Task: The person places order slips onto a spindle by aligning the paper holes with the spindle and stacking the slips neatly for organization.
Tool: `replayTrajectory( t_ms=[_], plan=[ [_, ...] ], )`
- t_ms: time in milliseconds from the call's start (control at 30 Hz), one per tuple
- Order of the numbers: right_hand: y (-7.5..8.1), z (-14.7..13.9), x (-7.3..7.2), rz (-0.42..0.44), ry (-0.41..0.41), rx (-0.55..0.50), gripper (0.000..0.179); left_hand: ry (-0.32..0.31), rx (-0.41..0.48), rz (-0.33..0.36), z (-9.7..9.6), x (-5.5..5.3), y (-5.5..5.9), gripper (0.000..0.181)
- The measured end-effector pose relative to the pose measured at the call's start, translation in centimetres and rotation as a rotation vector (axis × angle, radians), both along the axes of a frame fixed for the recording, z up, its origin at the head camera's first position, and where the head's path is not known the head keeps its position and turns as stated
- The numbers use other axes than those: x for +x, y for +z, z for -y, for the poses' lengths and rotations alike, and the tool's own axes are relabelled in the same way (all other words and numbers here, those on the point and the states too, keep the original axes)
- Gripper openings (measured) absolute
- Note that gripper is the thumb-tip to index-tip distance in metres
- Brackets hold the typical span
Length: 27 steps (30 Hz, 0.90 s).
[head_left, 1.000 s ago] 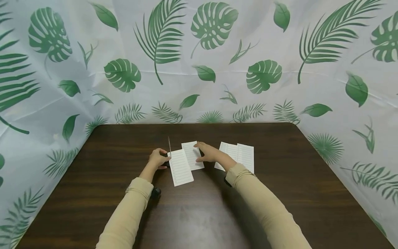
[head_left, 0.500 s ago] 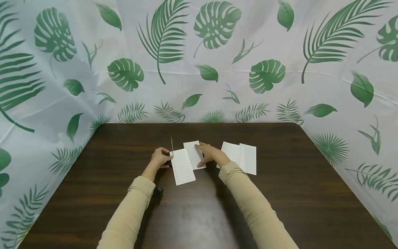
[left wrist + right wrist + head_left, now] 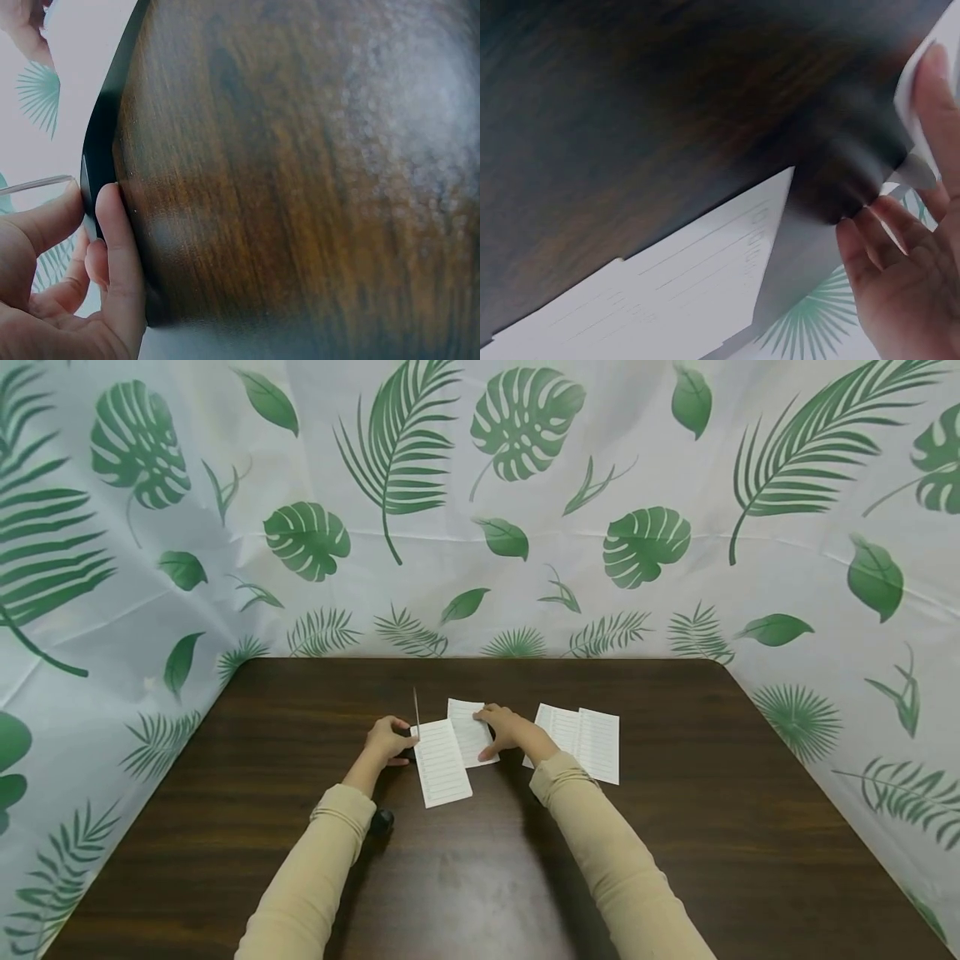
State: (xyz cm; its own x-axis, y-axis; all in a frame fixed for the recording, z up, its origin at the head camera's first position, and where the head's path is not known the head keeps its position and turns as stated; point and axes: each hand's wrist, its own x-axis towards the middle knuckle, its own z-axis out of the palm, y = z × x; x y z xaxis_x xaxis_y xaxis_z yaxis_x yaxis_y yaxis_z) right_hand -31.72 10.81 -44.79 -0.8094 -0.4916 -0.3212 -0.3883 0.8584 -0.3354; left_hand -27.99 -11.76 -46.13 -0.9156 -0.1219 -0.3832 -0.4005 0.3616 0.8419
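Observation:
My left hand [image 3: 385, 742] pinches the upper left edge of a white lined sheet [image 3: 442, 768], its thumb on top and its fingers below. A thin rod-like thing [image 3: 416, 708] sticks up past the thumb; its kind is unclear. In the left wrist view that slender thing [image 3: 34, 184] meets the thumb tip. A second lined sheet [image 3: 467, 727] lies just behind, partly overlapped by the first. Around its right edge my right hand [image 3: 512, 731] has its thumb and fingers bent. In the right wrist view the sheet's edge [image 3: 909, 94] curls up against the thumb.
Two more lined sheets [image 3: 598, 743] lie overlapping on the dark wooden table [image 3: 697, 827], behind and right of the right wrist. A black wrist device [image 3: 381, 822] sits by the left sleeve. A leaf-patterned curtain [image 3: 555, 527] hangs behind the table's far edge.
The right hand has drawn in a little toward the second sheet's right edge, its thumb nearer the lower corner. The left hand and its sheet stay nearly still; the view has shifted slightly.

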Motion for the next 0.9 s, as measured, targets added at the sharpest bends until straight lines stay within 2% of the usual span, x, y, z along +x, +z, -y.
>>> replayTrajectory(
  t_ms=[100, 133, 167, 267, 367, 400, 467, 500, 533, 567, 633, 667, 733, 767, 800, 867, 900],
  plan=[
    [-1.4, -0.3, -1.5, 0.007, -0.022, -0.037, 0.076, -0.006, -0.004, 0.003, -0.1, 0.1, 0.0, 0.033],
    [-1.8, -0.5, -1.7, -0.022, -0.017, -0.053, 0.073, -0.008, -0.006, 0.003, -0.2, 0.1, 0.0, 0.033],
    [-3.5, -0.9, -3.0, -0.069, -0.006, -0.077, 0.069, -0.008, -0.006, 0.005, -0.2, 0.1, 0.0, 0.033],
    [-8.0, -1.7, -6.3, -0.121, -0.021, -0.115, 0.064, -0.011, -0.011, 0.005, -0.2, 0.2, 0.1, 0.033],
    [-12.6, -2.6, -9.6, -0.181, -0.033, -0.205, 0.062, -0.01, -0.012, 0.003, -0.2, 0.2, 0.1, 0.033],
    [-12.5, -2.5, -9.5, -0.147, -0.071, -0.209, 0.064, -0.009, -0.012, 0.003, -0.2, 0.2, 0.1, 0.033],
    [-11.9, -2.3, -8.9, -0.136, -0.138, -0.234, 0.07, -0.008, -0.014, 0.004, -0.2, 0.2, 0.1, 0.033],
    [-11.3, -2.3, -8.5, -0.107, -0.178, -0.265, 0.079, -0.006, -0.015, 0.005, -0.2, 0.2, 0.1, 0.033],
    [-9.4, -1.9, -7.1, -0.08, -0.224, -0.28, 0.086, -0.007, -0.016, 0.005, -0.2, 0.3, 0.1, 0.033],
    [-9.2, -1.9, -6.8, -0.086, -0.246, -0.313, 0.095, -0.005, -0.017, 0.006, -0.2, 0.3, 0.2, 0.033],
    [-8.3, -1.7, -6.2, -0.015, -0.326, -0.347, 0.111, -0.001, -0.02, 0.01, -0.2, 0.3, 0.2, 0.032],
    [-8.8, -1.8, -6.6, -0.026, -0.339, -0.353, 0.112, -0.001, -0.02, 0.009, -0.2, 0.4, 0.2, 0.032],
    [-10.9, -2.5, -7.9, -0.061, -0.33, -0.382, 0.101, 0.001, -0.02, 0.008, -0.2, 0.4, 0.2, 0.032],
    [-12.8, -3.0, -9.4, -0.073, -0.339, -0.374, 0.096, 0.003, -0.019, 0.009, -0.2, 0.4, 0.2, 0.032],
    [-13.5, -3.3, -10.0, -0.054, -0.358, -0.351, 0.089, 0.002, -0.02, 0.007, -0.2, 0.3, 0.2, 0.032],
    [-15.8, -3.9, -11.5, -0.151, -0.342, -0.345, 0.07, 0.002, -0.022, 0.005, -0.2, 0.3, 0.2, 0.033],
    [-16.5, -4.2, -12.0, -0.171, -0.341, -0.349, 0.064, 0.004, -0.023, 0.006, -0.2, 0.3, 0.2, 0.033]
  ],
)
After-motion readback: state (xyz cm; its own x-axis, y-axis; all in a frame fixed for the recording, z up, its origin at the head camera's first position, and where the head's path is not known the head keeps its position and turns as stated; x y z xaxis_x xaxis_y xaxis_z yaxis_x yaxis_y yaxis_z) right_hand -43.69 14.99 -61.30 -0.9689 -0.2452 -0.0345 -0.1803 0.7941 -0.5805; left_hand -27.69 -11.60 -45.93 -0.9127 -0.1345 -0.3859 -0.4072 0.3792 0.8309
